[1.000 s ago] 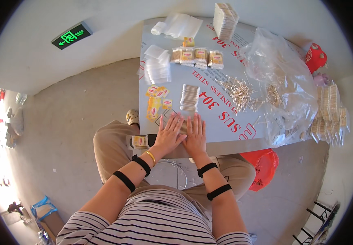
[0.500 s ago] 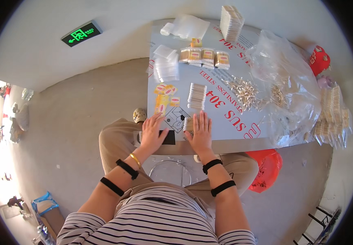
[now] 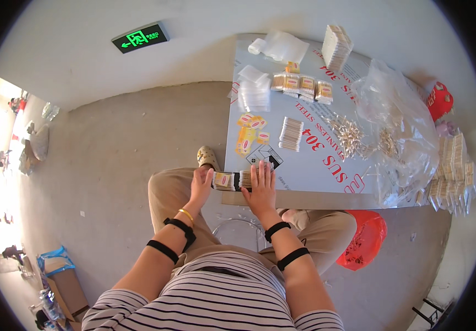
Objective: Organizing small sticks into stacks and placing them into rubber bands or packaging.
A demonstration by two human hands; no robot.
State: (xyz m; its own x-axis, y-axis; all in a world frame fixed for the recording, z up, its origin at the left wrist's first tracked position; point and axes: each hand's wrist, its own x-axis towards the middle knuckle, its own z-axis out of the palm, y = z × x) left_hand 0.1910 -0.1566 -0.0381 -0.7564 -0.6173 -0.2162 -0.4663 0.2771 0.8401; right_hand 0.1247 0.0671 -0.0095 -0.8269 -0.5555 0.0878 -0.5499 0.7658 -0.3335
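Note:
At the near left edge of the table, a row of cotton swabs point(image 3: 223, 180) with a yellow card on it lies on a black strip point(image 3: 236, 180). My left hand point(image 3: 200, 184) is closed at its left end, thumb and fingers at the edge. My right hand point(image 3: 260, 190) lies flat, fingers stretched, on a second row of cotton swabs point(image 3: 245, 179), partly hiding it. Farther back lies another neat row of swabs point(image 3: 291, 134). Loose yellow cards point(image 3: 245, 139) are spread to its left.
Clear bags point(image 3: 254, 96) and several carded swab packs point(image 3: 306, 87) lie farther back. A loose swab heap point(image 3: 349, 135) and a large clear plastic bag point(image 3: 395, 105) occupy the right. Stacked packs point(image 3: 452, 168) stand at the right edge. A red bag point(image 3: 363, 240) sits below the table.
My left hand has moved from beside the cards down to the carded swab row, which now shows on the black strip. My right hand stays on its swabs. The view has shifted.

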